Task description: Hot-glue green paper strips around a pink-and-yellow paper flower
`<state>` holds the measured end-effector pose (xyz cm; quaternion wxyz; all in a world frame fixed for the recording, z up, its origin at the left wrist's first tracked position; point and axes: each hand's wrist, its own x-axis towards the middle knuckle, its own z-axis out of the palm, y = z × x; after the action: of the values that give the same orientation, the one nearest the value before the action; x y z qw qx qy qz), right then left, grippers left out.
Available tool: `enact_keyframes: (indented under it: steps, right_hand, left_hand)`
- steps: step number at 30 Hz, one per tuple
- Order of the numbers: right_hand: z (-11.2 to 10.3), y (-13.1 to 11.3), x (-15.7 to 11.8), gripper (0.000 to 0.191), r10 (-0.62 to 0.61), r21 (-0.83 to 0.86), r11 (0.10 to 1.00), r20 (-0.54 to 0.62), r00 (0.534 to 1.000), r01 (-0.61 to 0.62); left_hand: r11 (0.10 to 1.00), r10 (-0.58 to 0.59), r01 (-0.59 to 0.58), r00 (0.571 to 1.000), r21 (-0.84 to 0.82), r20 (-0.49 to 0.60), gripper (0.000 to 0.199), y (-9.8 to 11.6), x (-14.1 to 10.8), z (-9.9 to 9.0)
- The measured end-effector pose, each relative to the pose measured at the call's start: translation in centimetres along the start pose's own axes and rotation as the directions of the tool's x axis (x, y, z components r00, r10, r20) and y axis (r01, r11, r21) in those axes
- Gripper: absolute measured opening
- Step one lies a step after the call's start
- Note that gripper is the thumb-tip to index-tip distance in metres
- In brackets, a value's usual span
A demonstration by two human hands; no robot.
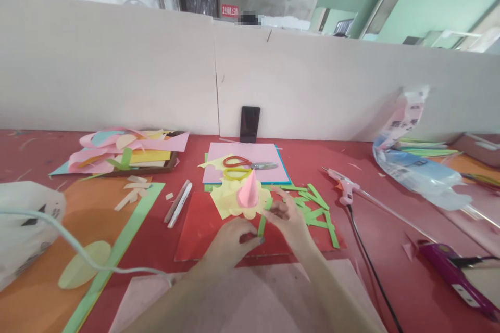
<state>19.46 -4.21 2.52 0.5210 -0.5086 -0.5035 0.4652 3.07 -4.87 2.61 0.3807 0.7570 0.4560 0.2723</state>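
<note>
A green paper strip [264,218] stands between my two hands, over a red sheet [199,226]. My left hand [236,239] has its fingers curled near the strip's lower end. The fingertips of my right hand [287,213] are at the strip's upper right side; whether they grip it is not clear. Just beyond sits a pink paper cone [249,191] on a scalloped yellow paper piece [230,199]. Several loose green strips [316,213] lie to the right of my right hand.
Scissors [250,165] lie on stacked pink sheets [214,161] behind the cone. A phone [250,124] leans on the white partition [312,83]. A pink glue gun [346,186] with a cord is at right, two pens [179,204] at left, and paper scraps [117,151] further back.
</note>
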Motion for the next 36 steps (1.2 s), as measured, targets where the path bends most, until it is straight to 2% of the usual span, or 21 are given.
enact_keyframes:
  steps: [8, 15, 20, 24, 27, 29, 31, 33, 36]
  right_hand:
    - [0.6, 0.4, -0.1, 0.051, -0.056, -0.099, 0.993, 0.054, 0.997, 0.061]
    - [1.3, 1.0, 0.0, 0.042, -0.072, -0.158, 0.984, 0.081, 0.994, 0.084]
    - [1.4, 1.9, -0.2, 0.035, -0.141, -0.231, 0.961, 0.056, 0.989, 0.15]
    - [0.2, 1.7, 0.7, 0.021, -0.227, -0.36, 0.912, -0.049, 0.973, 0.195]
    - [-1.7, 0.6, 4.1, 0.02, -0.252, -0.451, 0.877, -0.137, 0.958, 0.166]
    - [-3.0, -0.2, 7.9, 0.021, -0.26, -0.52, 0.842, -0.157, 0.953, 0.145]
    - [-3.9, -0.6, 12.3, 0.021, -0.285, -0.564, 0.808, -0.127, 0.95, 0.167]
    - [-4.0, -0.5, 16.7, 0.02, -0.292, -0.569, 0.801, -0.104, 0.951, 0.184]
    - [-3.2, 0.7, 22.1, 0.03, -0.291, -0.582, 0.791, -0.088, 0.953, 0.188]
  left_hand:
    - [0.995, 0.025, -0.019, 0.998, 0.095, -0.056, 0.028, 0.2, 0.0, -0.5]
    - [0.984, 0.046, -0.035, 0.997, 0.174, -0.059, 0.016, -1.0, 0.4, -0.2]
    - [0.957, 0.011, 0.008, 0.998, 0.291, -0.061, 0.014, -1.1, 0.4, -0.5]
    - [0.946, -0.038, 0.064, 0.995, 0.317, -0.09, 0.011, -0.8, 0.4, -1.1]
    - [0.943, -0.041, 0.091, 0.986, 0.32, -0.162, 0.016, -0.6, 0.4, -1.3]
    - [0.941, -0.014, 0.079, 0.981, 0.328, -0.196, 0.018, -0.7, 0.4, -1.1]
    - [0.943, 0.016, 0.056, 0.977, 0.328, -0.211, 0.017, -1.0, 0.4, -0.8]
    - [0.944, 0.032, 0.043, 0.975, 0.328, -0.22, 0.014, -1.3, 0.5, -0.5]
    - [0.938, 0.038, 0.041, 0.975, 0.345, -0.219, 0.014, -1.9, 0.7, -0.1]
